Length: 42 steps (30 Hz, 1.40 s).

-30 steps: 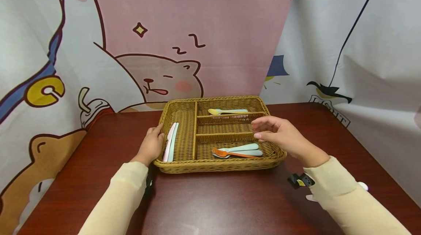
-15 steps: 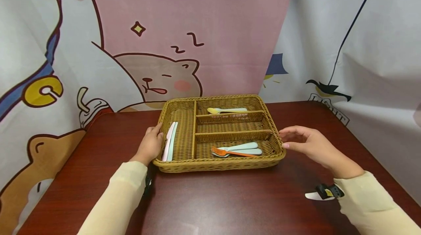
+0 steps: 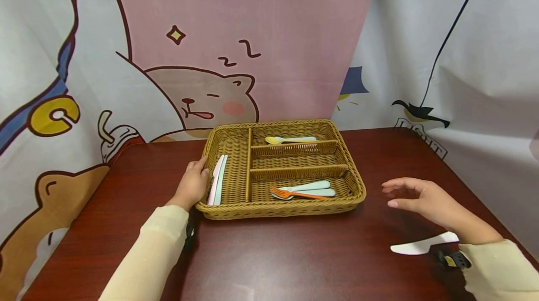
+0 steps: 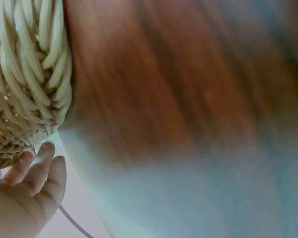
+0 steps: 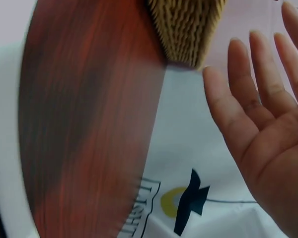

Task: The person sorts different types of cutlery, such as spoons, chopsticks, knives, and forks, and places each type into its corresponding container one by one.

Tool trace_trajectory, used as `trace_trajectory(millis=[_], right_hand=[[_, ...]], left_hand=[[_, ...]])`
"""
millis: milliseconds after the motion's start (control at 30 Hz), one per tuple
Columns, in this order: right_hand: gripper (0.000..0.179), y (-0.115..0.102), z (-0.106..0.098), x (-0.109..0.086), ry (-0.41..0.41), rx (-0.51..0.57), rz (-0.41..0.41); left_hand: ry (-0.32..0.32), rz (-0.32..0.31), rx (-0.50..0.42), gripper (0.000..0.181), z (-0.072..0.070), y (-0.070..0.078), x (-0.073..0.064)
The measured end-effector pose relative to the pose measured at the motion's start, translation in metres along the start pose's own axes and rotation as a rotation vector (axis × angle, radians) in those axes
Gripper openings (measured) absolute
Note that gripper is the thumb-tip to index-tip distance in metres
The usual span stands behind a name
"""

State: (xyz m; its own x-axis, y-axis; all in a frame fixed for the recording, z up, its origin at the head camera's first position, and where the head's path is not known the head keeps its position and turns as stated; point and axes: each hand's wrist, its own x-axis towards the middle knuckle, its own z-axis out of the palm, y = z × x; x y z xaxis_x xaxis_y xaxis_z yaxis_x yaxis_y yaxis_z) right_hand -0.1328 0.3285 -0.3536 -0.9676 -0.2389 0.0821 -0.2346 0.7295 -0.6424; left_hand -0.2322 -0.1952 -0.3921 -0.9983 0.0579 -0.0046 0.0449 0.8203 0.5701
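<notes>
A wicker cutlery basket with several compartments stands on the table. My left hand holds its left rim; in the left wrist view that hand's fingers lie against the weave. To the basket's right, my right hand hovers above the table, fingers loosely extended and holding nothing. Below it on the table lies a white knife, its handle end near the wrist. Inside the basket's left compartment are a pink knife and a pale green knife.
The front compartment holds an orange fork and pale-handled cutlery, partly covered. At the back lie a yellow spoon and a pale-handled piece. The middle right compartment shows bare weave. A printed curtain hangs behind the table.
My right hand has moved from over the basket's right side outward to the right and nearer, uncovering the white knife. The left hand and basket have stayed in place.
</notes>
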Motion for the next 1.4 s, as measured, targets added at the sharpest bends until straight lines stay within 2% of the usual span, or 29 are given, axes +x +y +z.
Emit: trace_trajectory(millis=[233,567,867,1033,1400], right_hand=[[0.038,0.022,-0.003,-0.011,-0.032,-0.061,-0.007],[0.036,0.054,-0.008,-0.026,-0.101,-0.053,0.013],[0.028,0.083,-0.017,-0.041,-0.139,0.045,-0.097],[0.032,0.092,-0.021,-0.044,-0.205,0.089,-0.168],[0.025,0.101,-0.027,-0.048,-0.244,-0.046,-0.155]], left_hand=[[0.009,-0.003,-0.004,0.050,0.000,0.000,0.001],[0.011,-0.003,-0.006,0.050,0.001,-0.001,0.002],[0.010,-0.009,-0.001,0.050,0.000,0.000,0.002],[0.007,-0.007,-0.005,0.050,-0.001,0.000,0.001],[0.017,0.002,0.004,0.050,-0.001,0.001,0.000]])
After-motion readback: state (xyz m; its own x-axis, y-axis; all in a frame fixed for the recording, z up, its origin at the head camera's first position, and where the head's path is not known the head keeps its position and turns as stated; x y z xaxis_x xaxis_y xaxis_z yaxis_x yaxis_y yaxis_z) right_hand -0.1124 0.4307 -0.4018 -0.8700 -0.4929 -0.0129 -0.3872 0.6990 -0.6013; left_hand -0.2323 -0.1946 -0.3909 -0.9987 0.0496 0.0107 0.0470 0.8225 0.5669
